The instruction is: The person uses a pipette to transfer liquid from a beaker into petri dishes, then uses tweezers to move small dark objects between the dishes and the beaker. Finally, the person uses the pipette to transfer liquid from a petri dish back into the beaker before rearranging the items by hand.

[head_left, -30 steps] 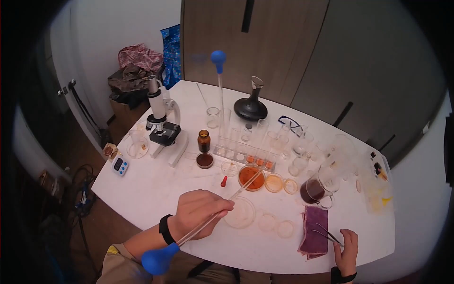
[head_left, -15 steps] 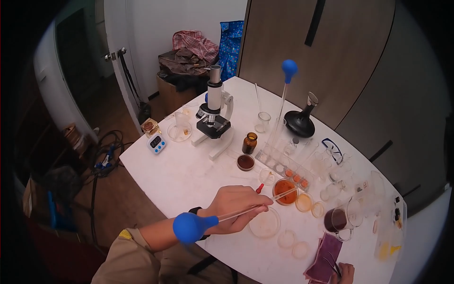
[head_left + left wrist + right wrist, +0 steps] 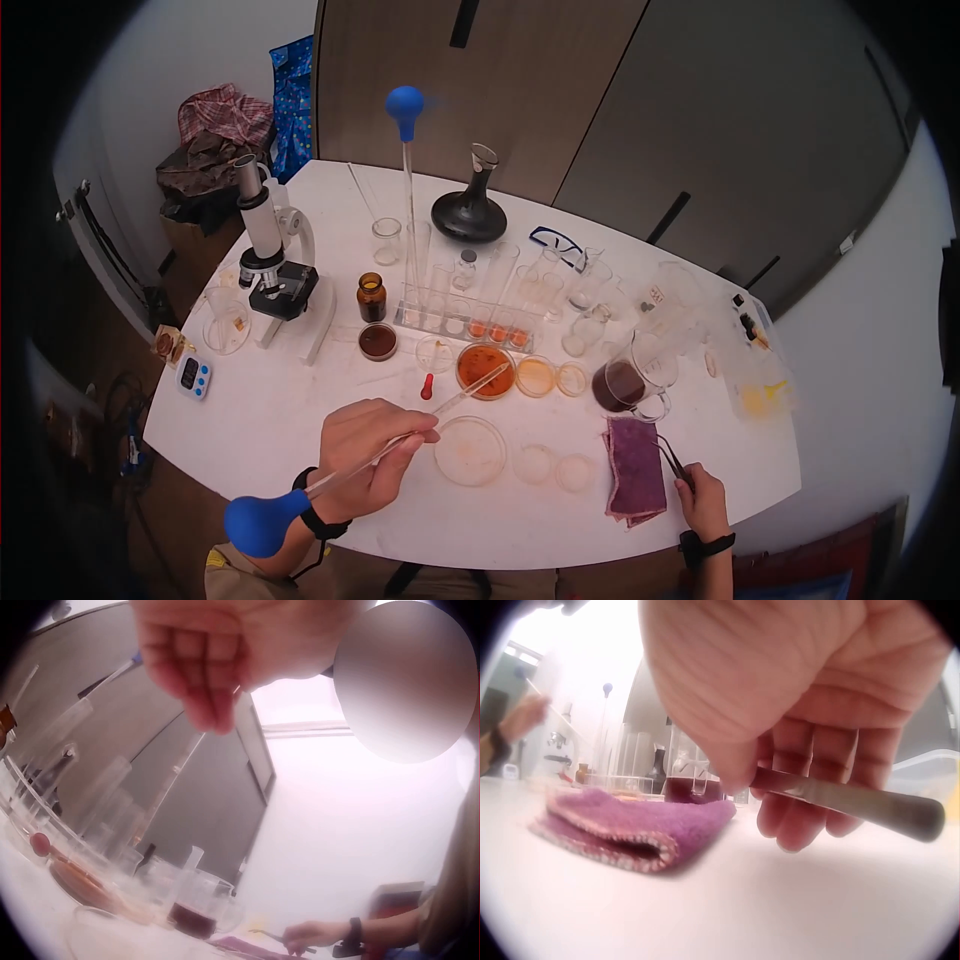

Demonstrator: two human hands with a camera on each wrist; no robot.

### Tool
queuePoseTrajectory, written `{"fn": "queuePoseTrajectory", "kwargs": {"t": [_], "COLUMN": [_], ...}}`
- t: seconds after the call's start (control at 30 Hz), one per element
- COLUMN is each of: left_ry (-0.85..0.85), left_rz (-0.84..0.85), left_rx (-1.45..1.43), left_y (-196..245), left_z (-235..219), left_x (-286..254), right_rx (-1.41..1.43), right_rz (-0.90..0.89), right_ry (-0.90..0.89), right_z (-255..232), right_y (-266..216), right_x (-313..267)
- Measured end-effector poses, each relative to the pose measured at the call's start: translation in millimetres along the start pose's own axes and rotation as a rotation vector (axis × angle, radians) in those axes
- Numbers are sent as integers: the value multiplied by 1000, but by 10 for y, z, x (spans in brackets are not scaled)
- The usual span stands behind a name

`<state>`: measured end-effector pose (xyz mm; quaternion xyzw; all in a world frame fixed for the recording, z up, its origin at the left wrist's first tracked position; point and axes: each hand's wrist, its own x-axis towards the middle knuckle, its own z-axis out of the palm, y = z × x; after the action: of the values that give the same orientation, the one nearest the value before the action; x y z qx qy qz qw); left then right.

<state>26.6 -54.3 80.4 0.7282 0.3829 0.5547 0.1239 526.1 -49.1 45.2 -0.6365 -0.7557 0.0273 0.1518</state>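
Observation:
In the head view my left hand (image 3: 375,450) grips the thin glass tube of a dropper pipette (image 3: 462,397). Its blue rubber bulb (image 3: 262,525) points back toward me, and the slanting tip overlaps a petri dish of orange liquid (image 3: 480,374). Below the tube lies a clear petri dish (image 3: 470,452). My right hand (image 3: 706,503), near the table's right front, pinches metal tweezers (image 3: 676,466) between thumb and fingers; their points reach the right edge of a folded purple cloth (image 3: 636,475). The right wrist view shows the tweezers' flat rear end (image 3: 885,810) sticking out of that hand.
A test tube rack (image 3: 430,321) and a jug of dark liquid (image 3: 616,388) stand beyond the dishes. Around them are a brown bottle (image 3: 371,299), a microscope (image 3: 285,290), a dark decanter (image 3: 468,215), a timer (image 3: 192,378) and a red-capped dropper (image 3: 427,386).
The head view swings left, then back right. My right hand has shifted so the tweezers have gone from over the cloth to its right edge. The pipette stays gripped near the orange dish.

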Motion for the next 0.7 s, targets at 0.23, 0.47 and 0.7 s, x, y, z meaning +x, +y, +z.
{"fn": "queuePoseTrajectory", "kwargs": {"t": [0.23, 0.47, 0.7], "left_ry": [3, -12, -34], "left_rz": [24, 23, 47], "left_rx": [76, 102, 124], "left_y": [-45, -72, -83], "left_z": [-14, 26, 163], "left_x": [9, 132, 249], "right_rx": [80, 179, 326], "right_rz": [1, 17, 71], "right_ry": [25, 96, 126], "right_z": [-66, -143, -5], "right_y": [-166, -420, -656], "right_x": [-26, -139, -457]}}
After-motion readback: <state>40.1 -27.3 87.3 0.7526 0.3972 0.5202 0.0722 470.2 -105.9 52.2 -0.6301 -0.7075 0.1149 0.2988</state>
